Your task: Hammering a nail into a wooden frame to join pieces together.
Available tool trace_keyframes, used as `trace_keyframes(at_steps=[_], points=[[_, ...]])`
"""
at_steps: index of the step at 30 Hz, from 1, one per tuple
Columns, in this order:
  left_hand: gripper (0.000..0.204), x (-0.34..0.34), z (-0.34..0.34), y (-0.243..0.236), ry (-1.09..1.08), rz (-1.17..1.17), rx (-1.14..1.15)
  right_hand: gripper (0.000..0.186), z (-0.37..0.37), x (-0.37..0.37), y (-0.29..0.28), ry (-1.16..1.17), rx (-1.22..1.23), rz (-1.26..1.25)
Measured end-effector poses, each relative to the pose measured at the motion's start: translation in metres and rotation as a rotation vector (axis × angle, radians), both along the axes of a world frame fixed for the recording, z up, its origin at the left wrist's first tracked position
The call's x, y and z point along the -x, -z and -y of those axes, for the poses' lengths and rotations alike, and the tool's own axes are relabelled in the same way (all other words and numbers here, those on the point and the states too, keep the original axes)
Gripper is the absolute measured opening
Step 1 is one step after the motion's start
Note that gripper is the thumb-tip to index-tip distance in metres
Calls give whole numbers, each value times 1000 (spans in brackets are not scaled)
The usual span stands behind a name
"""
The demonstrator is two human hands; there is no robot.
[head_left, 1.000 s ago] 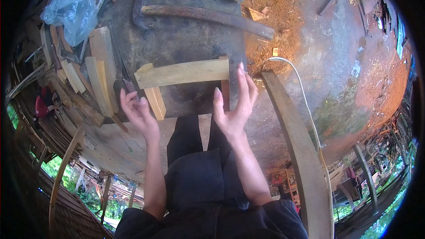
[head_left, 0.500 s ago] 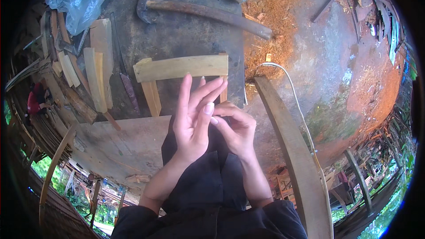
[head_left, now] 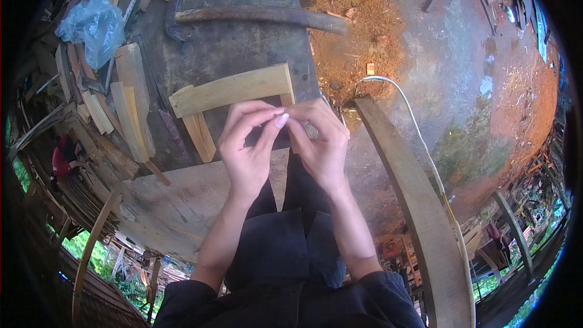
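My left hand (head_left: 246, 149) and my right hand (head_left: 320, 140) meet fingertip to fingertip in front of me. Each is closed in a pinch; whatever lies between the tips, if anything, is too small to make out. Just beyond them rests a wooden frame (head_left: 234, 89), a slightly curved pale crosspiece with two short legs toward me. The fingers partly cover its right leg. Farther off, a long-handled adze (head_left: 267, 17) lies across the dark work surface (head_left: 243, 48), its metal head at the left.
Wood offcuts (head_left: 130, 109) crowd the left, with a crumpled clear plastic bag (head_left: 94, 27) among them. A long curved plank (head_left: 413, 206) runs along my right beside a white cable (head_left: 419, 133). Sawdust (head_left: 358, 18) covers the ground beyond. Far left is a person in red (head_left: 62, 158).
My left hand's fingers, spread before, have curled into a pinch against the right hand's fingertips. Both hands have moved farther from my body. The view has turned slightly.
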State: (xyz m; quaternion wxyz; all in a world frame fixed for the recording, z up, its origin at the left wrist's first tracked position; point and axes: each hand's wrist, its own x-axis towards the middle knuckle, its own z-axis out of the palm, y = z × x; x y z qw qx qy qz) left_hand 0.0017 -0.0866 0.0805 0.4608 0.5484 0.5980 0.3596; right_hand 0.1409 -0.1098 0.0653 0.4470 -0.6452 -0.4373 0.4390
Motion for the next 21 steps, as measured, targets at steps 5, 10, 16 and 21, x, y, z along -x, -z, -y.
trace_keyframes(at_steps=[5, 10, 16, 21], points=[[15, -7, -15, 27, -18, -160, -121, 21, -15, -3, 17, 84, -102, 159], [14, -10, -13, 42, -33, -276, -149, 18, -2, 2, 32, 275, 23, 160], [13, -16, -17, 45, 7, -425, -274, 17, 17, 1, 39, 286, 60, 137], [17, -15, -17, 53, -11, -426, -312, 16, 25, 0, 39, 296, 73, 136]])
